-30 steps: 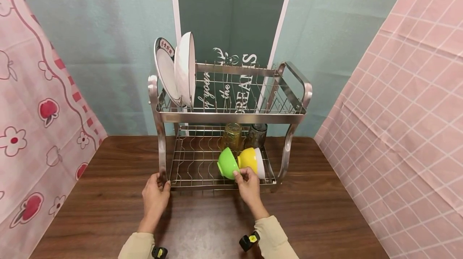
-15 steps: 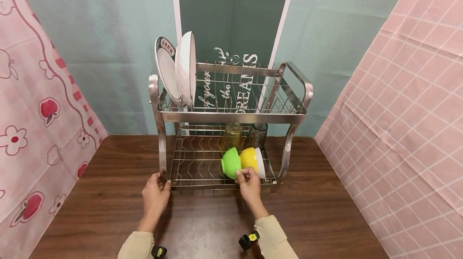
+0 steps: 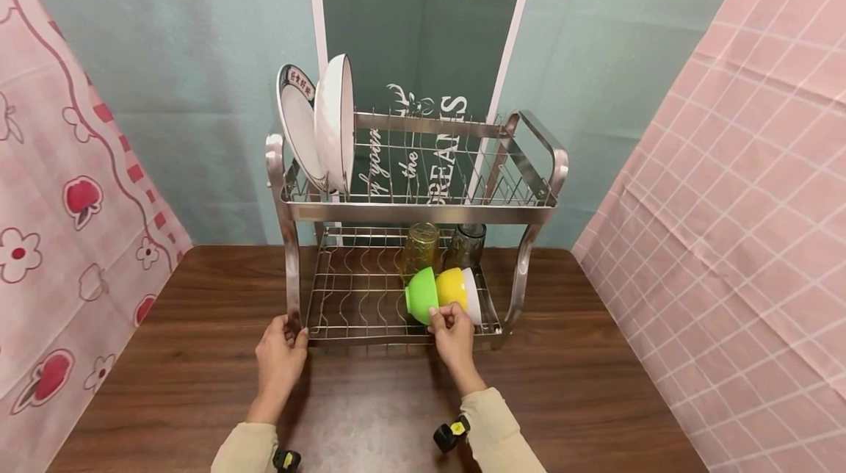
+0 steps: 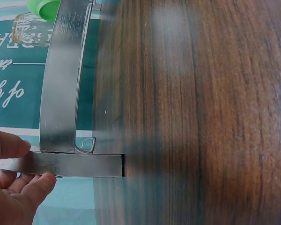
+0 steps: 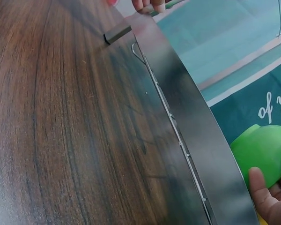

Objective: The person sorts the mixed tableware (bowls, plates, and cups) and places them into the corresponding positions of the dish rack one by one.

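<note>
A two-tier metal dish rack stands on the wooden table. My left hand grips the foot of its front left leg, with thumb and fingers around the metal bar in the left wrist view. My right hand pinches the rim of a small green bowl at the front of the lower tier. The green bowl is tipped on its side, its base facing left. Just right of it sits a yellow bowl, and a white bowl shows beyond that. In the right wrist view, the thumb lies against the green bowl.
Behind the bowls, a yellowish glass and a dark glass stand on the lower tier. A patterned plate and a large white bowl lean upright at the upper tier's left. Pink cloths hang on both sides.
The green bowl has turned more upright on its edge and shifted slightly right toward the yellow bowl, with my right hand on it. My left hand keeps its grip on the rack.
</note>
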### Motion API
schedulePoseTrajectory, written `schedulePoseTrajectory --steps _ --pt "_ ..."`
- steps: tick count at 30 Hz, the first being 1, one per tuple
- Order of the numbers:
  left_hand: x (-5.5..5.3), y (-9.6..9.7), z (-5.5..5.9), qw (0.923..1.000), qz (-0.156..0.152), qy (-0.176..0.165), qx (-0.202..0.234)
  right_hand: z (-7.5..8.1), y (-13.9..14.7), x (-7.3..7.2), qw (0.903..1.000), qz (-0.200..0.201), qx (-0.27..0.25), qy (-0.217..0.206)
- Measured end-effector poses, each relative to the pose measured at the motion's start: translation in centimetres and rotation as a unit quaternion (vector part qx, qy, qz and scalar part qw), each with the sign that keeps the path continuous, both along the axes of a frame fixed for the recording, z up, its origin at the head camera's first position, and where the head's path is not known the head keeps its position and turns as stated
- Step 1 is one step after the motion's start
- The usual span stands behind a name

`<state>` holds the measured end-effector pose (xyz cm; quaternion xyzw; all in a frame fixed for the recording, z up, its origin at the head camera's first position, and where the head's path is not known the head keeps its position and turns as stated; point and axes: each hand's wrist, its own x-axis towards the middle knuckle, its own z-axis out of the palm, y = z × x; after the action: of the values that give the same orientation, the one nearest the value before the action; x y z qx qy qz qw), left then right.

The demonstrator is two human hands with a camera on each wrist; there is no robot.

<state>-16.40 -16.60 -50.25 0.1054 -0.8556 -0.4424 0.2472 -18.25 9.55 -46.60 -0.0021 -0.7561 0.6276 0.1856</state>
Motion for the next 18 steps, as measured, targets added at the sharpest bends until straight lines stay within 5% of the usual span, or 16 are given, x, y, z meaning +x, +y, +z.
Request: schedulePoseTrajectory --steps 5,13,18 --pt "-0.1 -0.1 -0.2 1.0 -0.002 0.002 0.003 0.1 -0.2 -0.3 0.9999 -0.001 -0.009 0.004" --pt "-0.1 -0.3 -0.6 0.9999 0.001 0.013 0.003 -0.7 -0.4 -1.1 0.9954 0.014 -0.091 -0.025" --pt "-0.1 -0.2 -0.7 0.9999 -0.002 0.007 0.009 -1.3 -0.1 -1.4 0.9984 -0.029 -0.046 -0.016"
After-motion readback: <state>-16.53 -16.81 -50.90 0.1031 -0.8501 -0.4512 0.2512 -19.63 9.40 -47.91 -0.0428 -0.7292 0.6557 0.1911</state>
